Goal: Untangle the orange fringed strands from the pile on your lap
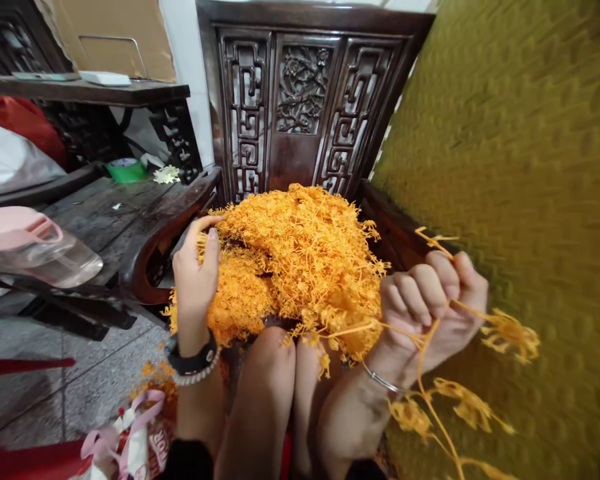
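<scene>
R hand (pixel 433 300) fisted round orange sprig (pixel 466 401), prob. to steady it; L hand (pixel 196 270) half-open, loosely curled at edge of orange pile (pixel 305 247), heaped on chair (pixel 296 157), presum. for easy reach.

the pink-strapped bag (pixel 143 453) bears the readable capital letters "for".

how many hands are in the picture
2: the left hand, at the left side of the orange pile, and the right hand, closed around an orange strand. No others show.
</scene>
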`<move>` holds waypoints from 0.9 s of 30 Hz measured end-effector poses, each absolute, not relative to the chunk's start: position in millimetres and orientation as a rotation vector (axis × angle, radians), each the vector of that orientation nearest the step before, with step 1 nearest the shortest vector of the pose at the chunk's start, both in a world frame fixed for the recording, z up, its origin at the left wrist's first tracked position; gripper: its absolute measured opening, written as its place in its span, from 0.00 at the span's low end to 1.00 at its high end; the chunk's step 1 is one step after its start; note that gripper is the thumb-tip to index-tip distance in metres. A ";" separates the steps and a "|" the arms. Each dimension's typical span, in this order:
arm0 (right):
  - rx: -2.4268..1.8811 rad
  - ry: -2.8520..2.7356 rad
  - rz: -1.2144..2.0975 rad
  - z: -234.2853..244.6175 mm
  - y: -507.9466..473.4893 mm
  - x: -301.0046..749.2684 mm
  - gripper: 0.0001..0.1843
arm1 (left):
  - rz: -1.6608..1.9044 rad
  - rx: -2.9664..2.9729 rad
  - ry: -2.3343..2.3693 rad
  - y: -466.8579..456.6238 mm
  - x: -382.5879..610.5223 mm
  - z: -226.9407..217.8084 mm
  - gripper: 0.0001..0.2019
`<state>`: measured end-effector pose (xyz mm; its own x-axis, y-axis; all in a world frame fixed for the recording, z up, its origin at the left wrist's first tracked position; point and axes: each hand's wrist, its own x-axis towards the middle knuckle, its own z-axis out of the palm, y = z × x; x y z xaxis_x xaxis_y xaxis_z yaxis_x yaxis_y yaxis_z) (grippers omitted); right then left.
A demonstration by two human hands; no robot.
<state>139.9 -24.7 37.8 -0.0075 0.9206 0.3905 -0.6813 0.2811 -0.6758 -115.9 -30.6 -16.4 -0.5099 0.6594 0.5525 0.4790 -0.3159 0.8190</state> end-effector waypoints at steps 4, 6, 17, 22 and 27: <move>-0.439 -0.810 1.211 48.8 -46.6 147.1 0.23 | 1.195 1.907 2.253 -36.4 -161.8 -58.4 0.18; -0.451 -0.799 1.150 53.1 -56.2 147.4 0.24 | 1.014 1.923 2.294 -35.9 -174.6 -87.2 0.19; -0.541 -0.962 1.006 47.4 -34.6 121.2 0.20 | 1.083 1.724 2.211 -33.3 -182.1 -150.1 0.26; -0.809 -1.109 0.784 36.1 -27.1 107.4 0.18 | 1.260 1.634 2.260 -42.6 -173.4 -123.4 0.29; -0.874 -1.244 0.723 33.9 -34.6 104.3 0.20 | 1.661 1.656 1.646 -62.7 -112.4 -54.2 0.19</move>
